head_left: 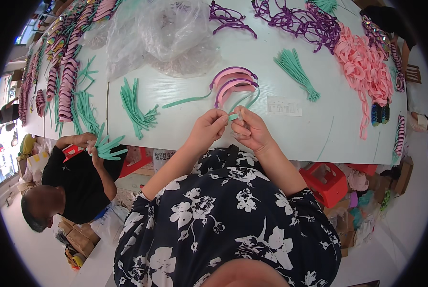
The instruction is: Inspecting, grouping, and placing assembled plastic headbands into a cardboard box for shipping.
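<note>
Near the table's front edge, my left hand (208, 127) and my right hand (251, 129) come close together with fingertips pinched. Between them is the end of a mint-green elastic strap (233, 116). A small pale piece shows at my right fingertips, too small to make out. The strap loops up behind my right hand toward two curved pink pieces with purple edging (237, 87), lying just beyond my fingers. Another green strap (187, 101) runs out leftward from the pink pieces across the white table (175, 131).
Bundles of green straps (136, 110) (297, 71) lie either side. Clear plastic bags (171, 33), purple frames (295, 24) and a pink strap heap (362, 67) lie beyond. A co-worker (85, 177) at left holds green straps. Red stools (325, 184) stand below the table.
</note>
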Demonstrator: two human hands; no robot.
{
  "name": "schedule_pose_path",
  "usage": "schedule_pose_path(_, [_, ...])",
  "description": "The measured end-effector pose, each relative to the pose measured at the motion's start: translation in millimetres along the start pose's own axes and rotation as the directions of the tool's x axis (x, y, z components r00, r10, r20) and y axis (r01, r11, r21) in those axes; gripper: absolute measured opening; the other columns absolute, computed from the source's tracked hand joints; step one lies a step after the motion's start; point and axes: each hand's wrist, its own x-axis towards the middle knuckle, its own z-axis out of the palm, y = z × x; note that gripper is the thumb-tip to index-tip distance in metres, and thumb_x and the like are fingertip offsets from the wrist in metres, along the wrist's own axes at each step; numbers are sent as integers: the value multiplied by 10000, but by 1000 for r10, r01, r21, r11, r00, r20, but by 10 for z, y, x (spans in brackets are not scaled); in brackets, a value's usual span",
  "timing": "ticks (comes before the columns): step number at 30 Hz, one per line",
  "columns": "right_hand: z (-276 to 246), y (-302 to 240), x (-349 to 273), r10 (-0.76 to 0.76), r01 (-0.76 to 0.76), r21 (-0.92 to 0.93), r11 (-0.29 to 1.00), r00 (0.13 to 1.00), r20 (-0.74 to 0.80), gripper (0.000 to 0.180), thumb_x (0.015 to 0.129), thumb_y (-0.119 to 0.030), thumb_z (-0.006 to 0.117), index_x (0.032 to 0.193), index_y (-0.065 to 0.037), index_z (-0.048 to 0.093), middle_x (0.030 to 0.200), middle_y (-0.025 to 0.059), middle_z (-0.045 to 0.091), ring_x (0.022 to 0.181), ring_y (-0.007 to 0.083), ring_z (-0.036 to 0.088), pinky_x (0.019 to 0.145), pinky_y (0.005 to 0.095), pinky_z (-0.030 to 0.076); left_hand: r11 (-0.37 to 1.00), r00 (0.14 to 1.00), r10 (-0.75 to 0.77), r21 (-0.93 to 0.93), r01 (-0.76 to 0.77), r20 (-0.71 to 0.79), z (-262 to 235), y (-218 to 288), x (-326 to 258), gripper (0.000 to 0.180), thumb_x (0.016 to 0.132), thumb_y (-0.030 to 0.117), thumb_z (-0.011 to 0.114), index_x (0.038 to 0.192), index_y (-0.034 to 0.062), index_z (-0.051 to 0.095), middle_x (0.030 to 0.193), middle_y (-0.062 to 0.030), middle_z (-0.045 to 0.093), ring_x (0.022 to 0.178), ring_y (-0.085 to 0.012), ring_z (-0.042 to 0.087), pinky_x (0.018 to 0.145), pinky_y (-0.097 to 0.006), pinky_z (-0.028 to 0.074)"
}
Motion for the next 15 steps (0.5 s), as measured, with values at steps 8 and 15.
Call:
schedule_pose_path(8, [26,46,-8,0,0,-2,1000,1000,-12,199,1016,-278,528,1085,-102,590,728,-18,486,515,29,361,394,164,226,1000,1000,-13,-7,13,15,-42,9,-17,141,992,203,577,1000,63,582,717,39,484,591,-38,407,499,-186,303])
schedule_pose_path(15, [25,56,-7,-8,8,0,1000,1000,10,195,1016,-280,527,1071,-98,573,739,-14,489,509,31,364,392,166,229,1000,999,-3,-13,4,34,-82,-9,-19,146,990,201,582,1009,56,583,723,35,486,583,-38,404,493,-187,303])
